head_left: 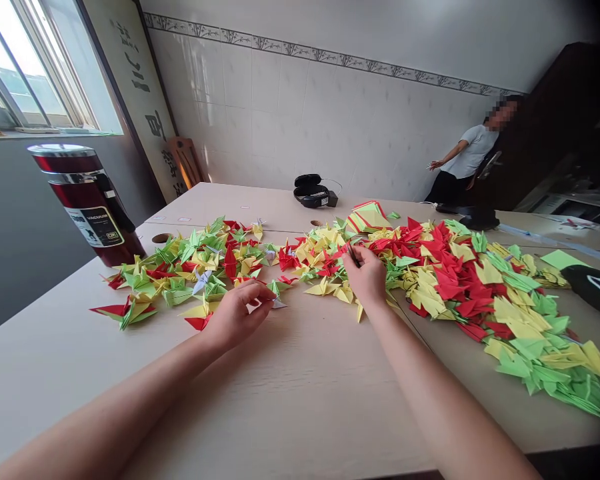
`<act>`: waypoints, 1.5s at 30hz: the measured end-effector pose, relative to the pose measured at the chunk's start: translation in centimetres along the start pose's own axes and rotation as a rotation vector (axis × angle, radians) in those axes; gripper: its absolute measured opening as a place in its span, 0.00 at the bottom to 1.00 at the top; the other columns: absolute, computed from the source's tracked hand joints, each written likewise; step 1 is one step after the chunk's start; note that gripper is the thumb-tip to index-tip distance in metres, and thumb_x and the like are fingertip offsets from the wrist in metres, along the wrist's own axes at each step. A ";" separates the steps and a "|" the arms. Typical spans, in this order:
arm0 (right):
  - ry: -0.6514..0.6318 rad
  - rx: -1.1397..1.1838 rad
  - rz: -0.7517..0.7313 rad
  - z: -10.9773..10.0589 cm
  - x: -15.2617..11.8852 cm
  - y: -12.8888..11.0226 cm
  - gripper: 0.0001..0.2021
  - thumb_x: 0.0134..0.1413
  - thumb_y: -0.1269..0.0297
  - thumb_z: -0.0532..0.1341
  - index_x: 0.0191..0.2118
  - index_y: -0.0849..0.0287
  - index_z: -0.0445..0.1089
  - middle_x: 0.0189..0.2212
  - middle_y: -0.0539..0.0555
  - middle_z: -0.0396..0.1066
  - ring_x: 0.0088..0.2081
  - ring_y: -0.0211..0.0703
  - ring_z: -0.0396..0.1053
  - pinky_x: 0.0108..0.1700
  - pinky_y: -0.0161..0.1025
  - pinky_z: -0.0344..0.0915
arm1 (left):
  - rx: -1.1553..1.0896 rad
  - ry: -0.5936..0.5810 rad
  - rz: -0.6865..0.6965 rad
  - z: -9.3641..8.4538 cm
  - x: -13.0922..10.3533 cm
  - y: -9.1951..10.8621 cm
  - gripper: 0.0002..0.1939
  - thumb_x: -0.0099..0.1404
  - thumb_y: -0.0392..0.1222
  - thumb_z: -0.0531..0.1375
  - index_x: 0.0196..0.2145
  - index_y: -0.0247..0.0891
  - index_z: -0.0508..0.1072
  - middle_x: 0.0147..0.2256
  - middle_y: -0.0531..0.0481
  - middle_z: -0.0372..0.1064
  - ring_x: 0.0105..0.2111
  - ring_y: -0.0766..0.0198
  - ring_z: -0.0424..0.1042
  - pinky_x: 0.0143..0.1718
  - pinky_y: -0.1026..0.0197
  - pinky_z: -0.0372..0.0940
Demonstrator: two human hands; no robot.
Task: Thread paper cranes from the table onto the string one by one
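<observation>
My left hand [243, 310] is closed in a pinch at the front of the left pile of folded paper cranes [230, 261]. Its fingertips meet beside a pale lilac folded paper [279, 303]; what they grip, if anything, is too small to tell. Between the thumb and fingers of my right hand [367, 273] is a slim dark tool [353, 255], its tip beside red folded paper in the middle pile. Red, yellow and green folded pieces [447, 273] spread in a large heap to the right of that hand.
A dark red vacuum flask [87, 207] stands at the left table edge. Behind the piles are an open black case [310, 192] and a stack of square paper [367, 217]. Dark objects [593, 290] lie at far right. A person [473, 153] stands beyond the table.
</observation>
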State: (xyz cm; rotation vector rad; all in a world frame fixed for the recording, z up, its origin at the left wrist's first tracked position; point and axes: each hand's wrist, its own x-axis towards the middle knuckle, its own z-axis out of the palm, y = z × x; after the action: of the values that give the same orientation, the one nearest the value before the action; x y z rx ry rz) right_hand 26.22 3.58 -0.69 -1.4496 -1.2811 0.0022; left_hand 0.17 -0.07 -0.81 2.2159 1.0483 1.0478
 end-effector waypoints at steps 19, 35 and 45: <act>-0.656 0.965 0.367 1.1 -6.2 -7.1 0.14 0.41 0.70 0.59 0.39 0.56 0.65 0.21 0.42 0.53 0.17 0.27 0.45 0.15 0.28 0.43 | 0.040 0.006 0.022 0.0 0.0 0.1 0.06 0.58 0.34 0.54 0.31 0.35 0.71 0.28 0.49 0.68 0.28 0.67 0.68 0.27 0.66 0.64; -0.605 0.818 0.590 2.0 -5.9 -6.2 0.15 0.38 0.64 0.63 0.37 0.59 0.65 0.17 0.40 0.53 0.15 0.26 0.46 0.15 0.27 0.40 | 0.714 0.251 -0.016 -5.4 2.4 -5.0 0.15 0.61 0.42 0.52 0.39 0.41 0.76 0.42 0.44 0.71 0.44 0.53 0.66 0.46 0.50 0.60; -0.681 0.731 0.582 2.1 -6.2 -6.4 0.15 0.37 0.63 0.63 0.36 0.60 0.67 0.18 0.40 0.53 0.16 0.27 0.47 0.16 0.28 0.41 | 0.839 0.029 -0.178 -4.7 1.9 -4.7 0.20 0.63 0.45 0.47 0.46 0.46 0.73 0.58 0.47 0.57 0.56 0.40 0.50 0.45 0.39 0.56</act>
State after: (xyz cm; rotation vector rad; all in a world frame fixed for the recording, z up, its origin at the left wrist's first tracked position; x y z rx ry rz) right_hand 18.09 -0.63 -0.83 -1.1310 -1.1282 1.3084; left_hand -4.81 4.68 -0.32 2.6356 1.9167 0.6085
